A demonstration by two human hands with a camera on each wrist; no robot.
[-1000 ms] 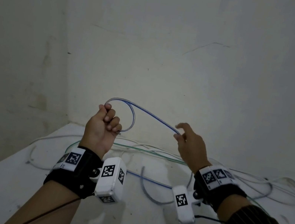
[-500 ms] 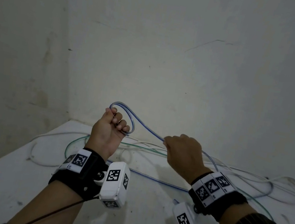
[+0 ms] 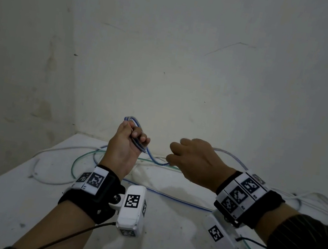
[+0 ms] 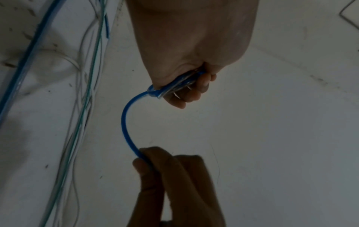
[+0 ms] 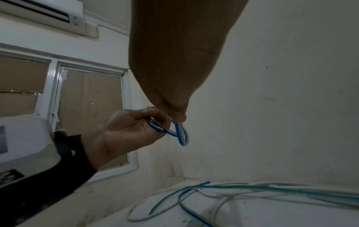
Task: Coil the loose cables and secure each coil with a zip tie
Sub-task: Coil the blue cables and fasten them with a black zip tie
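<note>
Of the two hands, the left hand (image 3: pixel 128 146) is clenched round a small coil (image 3: pixel 136 129) of the blue cable (image 4: pixel 126 121), held up above the table (image 3: pixel 16 197). Just beside it, the right hand (image 3: pixel 193 162) pinches the same cable, whose short slack arc sags between them. The cable looks thin, smooth and springy. Its loose length runs rightward past the right hand, so feeding falls to that hand. Farther off, white and green cables (image 3: pixel 79 158) sprawl loosely.
</note>
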